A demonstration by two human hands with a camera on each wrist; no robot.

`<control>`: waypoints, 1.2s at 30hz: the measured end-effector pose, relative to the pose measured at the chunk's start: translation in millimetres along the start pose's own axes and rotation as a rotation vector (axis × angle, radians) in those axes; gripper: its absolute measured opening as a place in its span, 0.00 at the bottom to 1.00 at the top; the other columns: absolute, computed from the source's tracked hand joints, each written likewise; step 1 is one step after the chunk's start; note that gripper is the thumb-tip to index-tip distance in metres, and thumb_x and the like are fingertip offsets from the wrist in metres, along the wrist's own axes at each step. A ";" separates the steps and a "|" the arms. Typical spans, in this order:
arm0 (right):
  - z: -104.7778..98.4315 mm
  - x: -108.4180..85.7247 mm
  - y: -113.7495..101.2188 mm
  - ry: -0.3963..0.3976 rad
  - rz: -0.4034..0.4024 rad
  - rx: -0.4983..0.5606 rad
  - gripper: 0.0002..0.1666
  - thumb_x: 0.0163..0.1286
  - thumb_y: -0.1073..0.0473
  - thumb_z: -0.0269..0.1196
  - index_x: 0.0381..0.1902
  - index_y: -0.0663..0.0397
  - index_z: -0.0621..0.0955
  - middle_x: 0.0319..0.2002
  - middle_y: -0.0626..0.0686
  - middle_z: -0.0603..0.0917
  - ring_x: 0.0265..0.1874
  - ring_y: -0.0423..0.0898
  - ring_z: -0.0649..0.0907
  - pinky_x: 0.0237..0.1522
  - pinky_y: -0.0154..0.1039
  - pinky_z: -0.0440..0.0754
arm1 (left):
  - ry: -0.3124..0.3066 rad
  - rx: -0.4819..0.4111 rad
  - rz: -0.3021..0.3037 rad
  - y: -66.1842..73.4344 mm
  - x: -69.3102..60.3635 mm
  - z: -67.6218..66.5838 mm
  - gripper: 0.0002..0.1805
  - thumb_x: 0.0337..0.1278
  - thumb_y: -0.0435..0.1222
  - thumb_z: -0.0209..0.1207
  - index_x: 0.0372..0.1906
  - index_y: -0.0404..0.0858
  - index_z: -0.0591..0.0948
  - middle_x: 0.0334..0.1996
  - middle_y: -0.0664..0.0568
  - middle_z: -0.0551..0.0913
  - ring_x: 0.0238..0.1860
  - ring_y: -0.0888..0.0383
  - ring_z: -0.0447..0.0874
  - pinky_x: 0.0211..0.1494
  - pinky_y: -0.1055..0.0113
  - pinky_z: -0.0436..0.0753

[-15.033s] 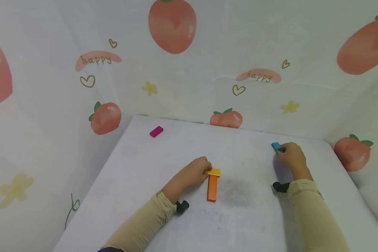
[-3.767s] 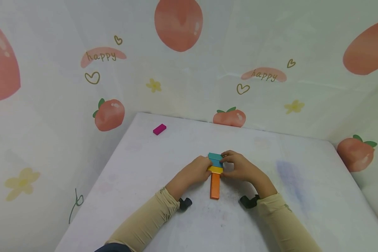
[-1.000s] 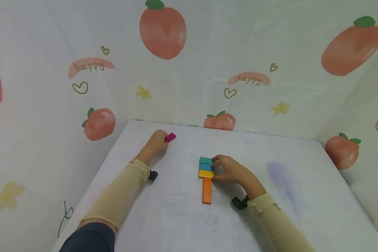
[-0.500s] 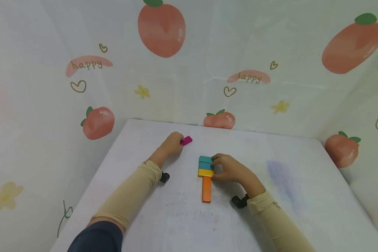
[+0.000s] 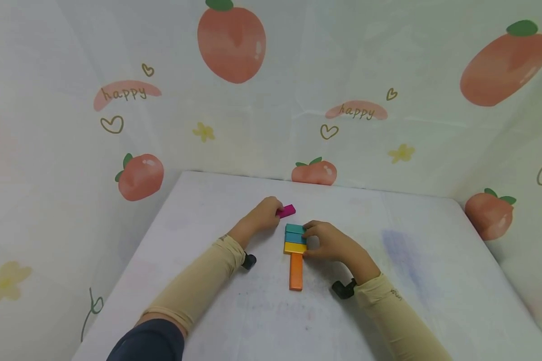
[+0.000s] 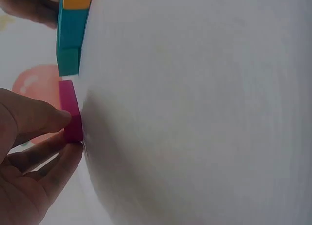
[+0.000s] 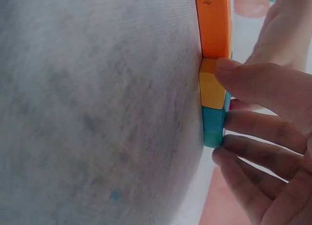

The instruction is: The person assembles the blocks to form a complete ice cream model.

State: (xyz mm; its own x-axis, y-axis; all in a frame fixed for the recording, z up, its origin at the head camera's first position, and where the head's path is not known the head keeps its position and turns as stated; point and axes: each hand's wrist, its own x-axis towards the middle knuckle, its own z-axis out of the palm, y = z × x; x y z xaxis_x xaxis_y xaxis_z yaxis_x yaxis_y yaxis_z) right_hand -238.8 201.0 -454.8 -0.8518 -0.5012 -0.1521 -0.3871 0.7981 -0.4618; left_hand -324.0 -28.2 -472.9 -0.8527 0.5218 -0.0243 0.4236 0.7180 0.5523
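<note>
In the head view my left hand pinches a magenta block between thumb and fingers, just behind a row of blocks. The left wrist view shows the magenta block close to the teal end of that row, slightly apart. From far to near, the row has a teal block, a blue block, a yellow block and a lengthwise orange block. My right hand rests its thumb and fingertips along the right ends of the yellow, blue and teal blocks, fingers loosely bent.
A white table carries the blocks, with a bluish smudge to the right. Behind it hangs a printed cloth. A black wrist device sits under the right wrist, and another black device under the left.
Since 15 seconds ago, the blue and teal blocks have joined the yellow one. My left hand has taken the magenta block from the far left and carried it rightward. The right hand has lately stayed still.
</note>
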 end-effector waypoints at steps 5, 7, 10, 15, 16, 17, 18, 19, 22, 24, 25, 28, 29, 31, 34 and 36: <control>0.3 -0.8 -0.2 0.010 0.000 -0.009 0.24 0.63 0.52 0.79 0.54 0.58 0.90 0.66 0.60 0.83 0.66 0.57 0.81 0.69 0.55 0.81 | -0.027 -0.008 0.026 8.6 -0.1 4.0 0.18 0.70 0.26 0.60 0.61 0.28 0.84 0.54 0.39 0.85 0.53 0.47 0.81 0.67 0.55 0.84; 0.7 -1.0 -0.2 0.014 0.005 -0.013 0.24 0.62 0.52 0.79 0.53 0.58 0.90 0.65 0.59 0.84 0.66 0.57 0.81 0.69 0.56 0.81 | -0.040 -0.005 0.038 11.0 -0.4 5.8 0.18 0.70 0.26 0.60 0.61 0.28 0.84 0.55 0.39 0.85 0.55 0.48 0.81 0.68 0.55 0.83; 1.8 -0.9 0.2 0.019 0.017 -0.011 0.25 0.61 0.52 0.79 0.54 0.57 0.90 0.65 0.58 0.84 0.65 0.57 0.82 0.68 0.56 0.82 | -0.062 -0.016 0.052 14.0 -0.5 8.0 0.18 0.70 0.27 0.60 0.62 0.29 0.84 0.56 0.39 0.84 0.57 0.47 0.81 0.70 0.55 0.82; 2.8 -0.5 0.7 0.023 0.025 -0.005 0.26 0.61 0.52 0.80 0.54 0.57 0.90 0.65 0.58 0.84 0.66 0.56 0.82 0.68 0.55 0.82 | -0.076 -0.035 0.059 16.9 -1.0 10.2 0.18 0.71 0.26 0.59 0.62 0.29 0.84 0.56 0.40 0.85 0.58 0.48 0.82 0.71 0.55 0.82; 2.7 -0.5 0.7 0.024 0.024 -0.004 0.26 0.61 0.52 0.80 0.54 0.57 0.90 0.65 0.58 0.84 0.66 0.57 0.81 0.68 0.55 0.82 | -0.077 -0.036 0.058 17.2 -1.2 10.5 0.18 0.71 0.27 0.59 0.62 0.29 0.84 0.56 0.40 0.85 0.58 0.48 0.82 0.71 0.55 0.82; 2.5 -0.5 0.8 0.024 0.019 -0.006 0.26 0.61 0.52 0.80 0.54 0.57 0.90 0.65 0.58 0.84 0.66 0.57 0.81 0.68 0.55 0.82 | -0.076 -0.034 0.059 17.6 -1.3 10.6 0.18 0.71 0.26 0.59 0.62 0.29 0.84 0.56 0.40 0.85 0.58 0.48 0.82 0.71 0.55 0.82; 2.3 -0.5 1.0 0.026 0.015 -0.007 0.26 0.60 0.52 0.80 0.54 0.57 0.90 0.65 0.58 0.84 0.66 0.57 0.81 0.68 0.56 0.82 | -0.077 -0.035 0.062 18.0 -1.5 10.8 0.18 0.72 0.26 0.59 0.62 0.29 0.84 0.56 0.40 0.85 0.58 0.48 0.82 0.71 0.55 0.82; 2.1 -0.5 1.2 0.027 0.010 -0.009 0.26 0.60 0.52 0.80 0.54 0.58 0.90 0.65 0.59 0.84 0.66 0.58 0.81 0.68 0.56 0.81 | -0.078 -0.036 0.061 18.3 -1.6 10.8 0.18 0.72 0.26 0.59 0.62 0.29 0.84 0.56 0.40 0.85 0.59 0.48 0.82 0.71 0.56 0.82; 1.8 -0.8 1.7 0.028 -0.004 -0.011 0.25 0.61 0.52 0.80 0.53 0.58 0.90 0.65 0.59 0.84 0.66 0.58 0.81 0.68 0.56 0.81 | -0.079 -0.043 0.065 19.2 -1.5 11.3 0.18 0.71 0.25 0.58 0.62 0.29 0.84 0.56 0.40 0.86 0.59 0.48 0.83 0.71 0.55 0.82; 1.7 -1.0 1.3 0.030 -0.007 -0.008 0.25 0.61 0.52 0.79 0.53 0.58 0.90 0.65 0.59 0.84 0.65 0.57 0.81 0.69 0.56 0.81 | -0.080 -0.050 0.067 19.6 -1.7 11.6 0.18 0.70 0.24 0.58 0.62 0.28 0.84 0.56 0.40 0.86 0.59 0.47 0.83 0.71 0.55 0.82; 1.6 -1.1 1.0 0.029 -0.004 -0.007 0.25 0.61 0.52 0.79 0.53 0.58 0.90 0.65 0.59 0.84 0.66 0.57 0.81 0.69 0.55 0.81 | -0.081 -0.053 0.068 19.6 -1.8 11.8 0.19 0.70 0.24 0.58 0.62 0.28 0.84 0.56 0.40 0.86 0.60 0.47 0.83 0.71 0.55 0.82; 0.9 -1.4 -0.6 0.026 0.006 -0.002 0.25 0.62 0.53 0.79 0.54 0.58 0.90 0.65 0.59 0.83 0.66 0.57 0.81 0.69 0.55 0.81 | -0.082 -0.061 0.074 19.7 -2.7 12.6 0.20 0.68 0.22 0.57 0.62 0.28 0.84 0.56 0.40 0.85 0.60 0.47 0.83 0.71 0.55 0.81; 0.8 -1.5 -0.9 0.025 0.008 -0.002 0.25 0.62 0.53 0.79 0.53 0.58 0.90 0.65 0.59 0.83 0.66 0.57 0.81 0.69 0.55 0.81 | -0.084 -0.064 0.075 19.8 -3.2 12.8 0.20 0.67 0.22 0.57 0.62 0.28 0.84 0.56 0.40 0.85 0.60 0.47 0.83 0.71 0.55 0.81; 0.9 -1.6 -1.1 0.024 0.013 -0.002 0.25 0.62 0.53 0.79 0.53 0.58 0.90 0.65 0.59 0.83 0.66 0.57 0.81 0.69 0.55 0.81 | -0.084 -0.064 0.082 19.9 -3.8 13.4 0.20 0.67 0.22 0.58 0.62 0.28 0.84 0.56 0.40 0.85 0.60 0.47 0.83 0.71 0.55 0.81; 1.3 -1.5 -0.8 0.023 0.010 -0.004 0.25 0.62 0.53 0.79 0.54 0.58 0.90 0.65 0.59 0.83 0.65 0.57 0.81 0.68 0.55 0.82 | -0.084 -0.063 0.085 20.7 -4.4 13.7 0.20 0.66 0.22 0.58 0.61 0.28 0.84 0.56 0.40 0.85 0.60 0.47 0.83 0.71 0.55 0.81; 1.7 -1.4 -0.4 0.023 0.006 -0.004 0.25 0.61 0.53 0.79 0.54 0.58 0.90 0.65 0.59 0.83 0.65 0.57 0.81 0.68 0.55 0.82 | -0.081 -0.055 0.090 20.8 -4.1 13.8 0.20 0.65 0.21 0.59 0.61 0.28 0.84 0.56 0.40 0.86 0.60 0.47 0.83 0.71 0.55 0.82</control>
State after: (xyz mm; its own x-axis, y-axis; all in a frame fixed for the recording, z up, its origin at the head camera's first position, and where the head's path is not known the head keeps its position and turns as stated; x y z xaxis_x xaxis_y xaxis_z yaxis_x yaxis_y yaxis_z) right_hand -236.9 200.8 -455.8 -0.8621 -0.4885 -0.1346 -0.3834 0.8025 -0.4572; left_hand -307.5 -9.0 -472.8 -0.7836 0.6200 -0.0390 0.4777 0.6415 0.6002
